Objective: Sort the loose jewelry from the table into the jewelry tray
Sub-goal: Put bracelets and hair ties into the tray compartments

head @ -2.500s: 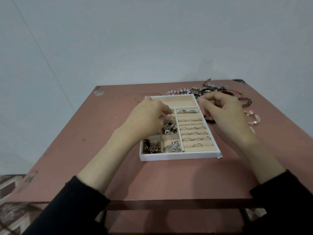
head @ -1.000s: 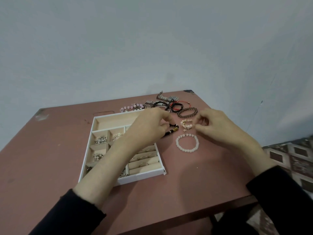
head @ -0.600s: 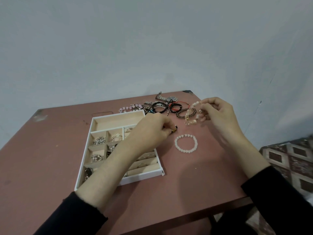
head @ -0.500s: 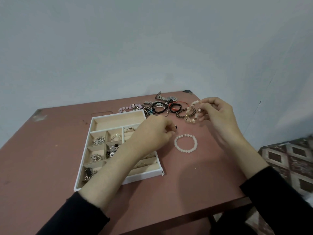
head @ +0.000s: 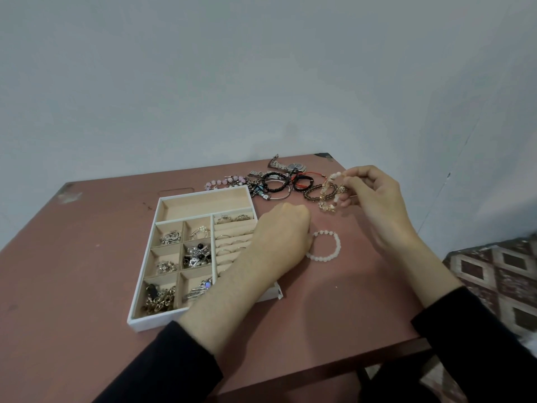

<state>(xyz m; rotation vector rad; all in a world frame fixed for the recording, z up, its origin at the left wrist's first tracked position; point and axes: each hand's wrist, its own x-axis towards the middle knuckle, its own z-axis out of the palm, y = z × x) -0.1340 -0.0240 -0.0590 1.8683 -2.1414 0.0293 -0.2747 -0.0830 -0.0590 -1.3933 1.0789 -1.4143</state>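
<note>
– Hands first: right hand (head: 374, 196)?
– Raised at two o'clock from the tray, thumb and fingertips pinching a gold-chain bracelet strung with pale pink beads (head: 329, 196), dangling clear of the reddish-brown table (head: 87, 228).
– And left hand (head: 283, 237)?
– Knuckles up, fingers curled under, sitting just off the tray's three o'clock edge, right beside a white round-bead bracelet (head: 325, 247) lying flat on the tabletop. Touching it or only next to it, hard to say. Cannot tell whether anything is held inside the curl.
– Done so far, going by the white jewelry tray with beige lining (head: 158, 322)?
– Plenty. Rings slotted into the padded ring rolls (head: 232, 219) on the three o'clock side. Six small square compartments (head: 196, 254) on the nine o'clock side, each holding silver or gold trinkets too small to name.
– Left to do?
– By the look of it, all the wrist pieces. Long compartment (head: 203, 203) at twelve o'clock bare, probably meant for them. At one o'clock beyond the tray, a tangled heap of black braided, red cord and silver bracelets (head: 276, 184), with a pink bead strand (head: 220, 181) and a steel-band watch (head: 293, 166) at its edges. Add the white bead loop and the piece in the right hand.
– Rough standing?
– Small items sorted, bracelets apparently not begun; perhaps a little past halfway.
</note>
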